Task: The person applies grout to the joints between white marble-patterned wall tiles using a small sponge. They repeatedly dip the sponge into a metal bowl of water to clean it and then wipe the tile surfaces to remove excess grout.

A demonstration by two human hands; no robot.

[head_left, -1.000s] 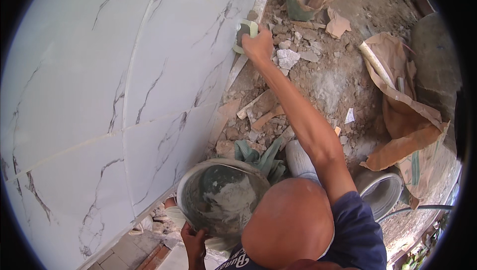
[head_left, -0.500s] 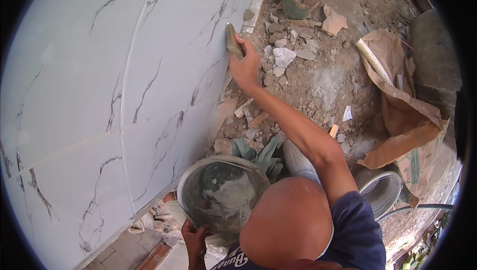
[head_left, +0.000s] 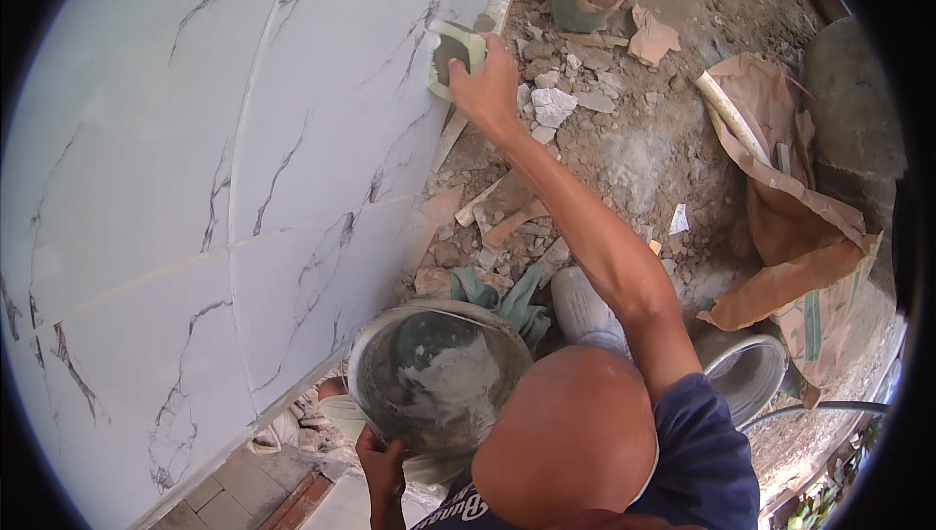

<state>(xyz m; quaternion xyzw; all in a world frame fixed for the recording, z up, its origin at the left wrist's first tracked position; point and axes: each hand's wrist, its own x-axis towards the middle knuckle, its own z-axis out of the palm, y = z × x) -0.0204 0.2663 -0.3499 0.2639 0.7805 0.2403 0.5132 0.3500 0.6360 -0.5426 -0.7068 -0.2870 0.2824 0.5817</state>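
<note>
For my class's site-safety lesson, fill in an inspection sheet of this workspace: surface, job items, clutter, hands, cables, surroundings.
Surface: white tiles with dark veining and pale joint lines.
Job items: pale-edged dark pad at the tiles; bucket holding greyish paste.
Clutter: broken rubble, green cloth, torn brown paper sack.
Hands: right grips the pad; left at the bucket's near edge, grip unclear.
Cables: one dark cable or hose, lower right; cannot tell which.
Surroundings: bare dirt ground; grey container behind the right arm.

White wall tiles [head_left: 322, 120], dark-veined; grey pad [head_left: 448, 48], pale-green edges.
</note>
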